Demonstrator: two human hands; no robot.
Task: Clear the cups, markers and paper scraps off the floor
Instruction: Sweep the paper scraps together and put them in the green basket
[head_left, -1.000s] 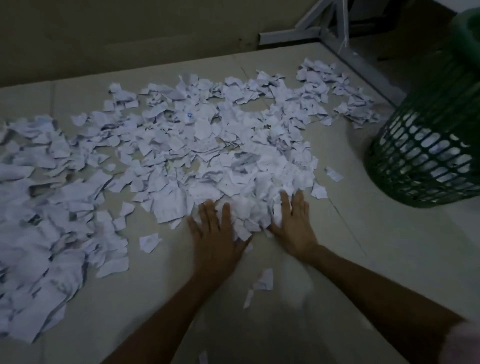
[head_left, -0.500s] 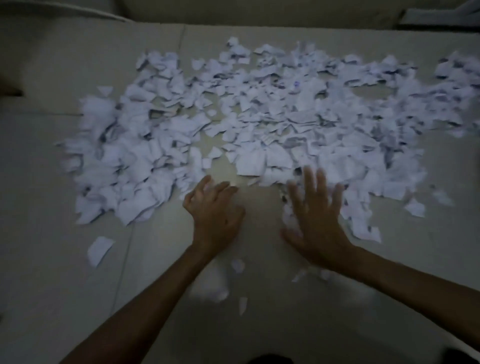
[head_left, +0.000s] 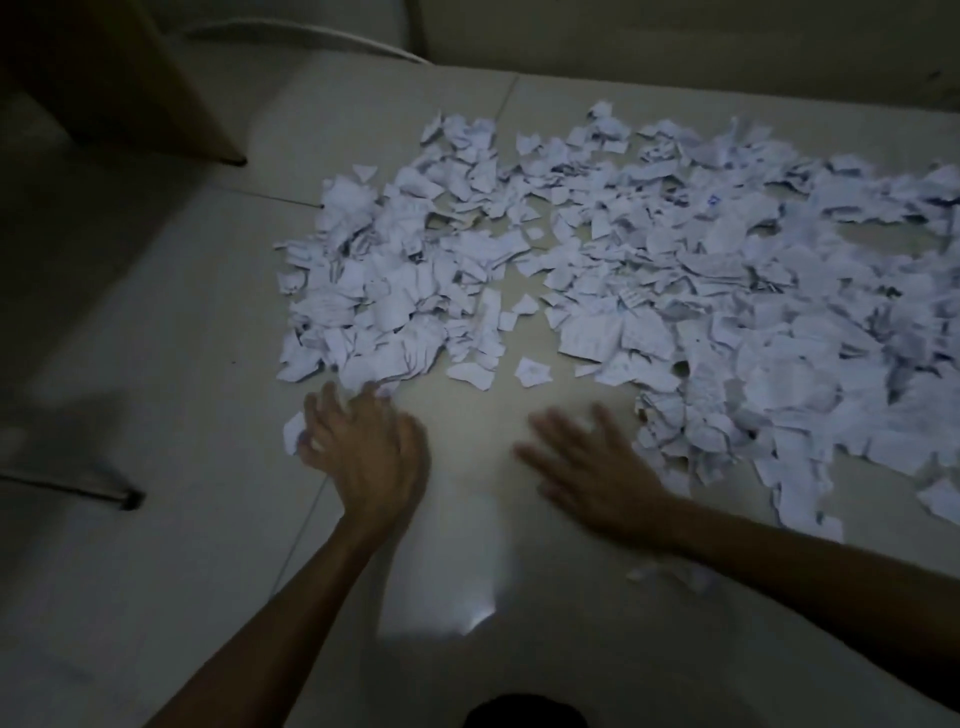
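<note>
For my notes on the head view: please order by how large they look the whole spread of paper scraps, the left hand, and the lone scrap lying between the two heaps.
1. Spread of paper scraps, by far the largest.
2. Left hand, though it looks larger because it is nearer the camera.
3. Lone scrap, the smallest.
</note>
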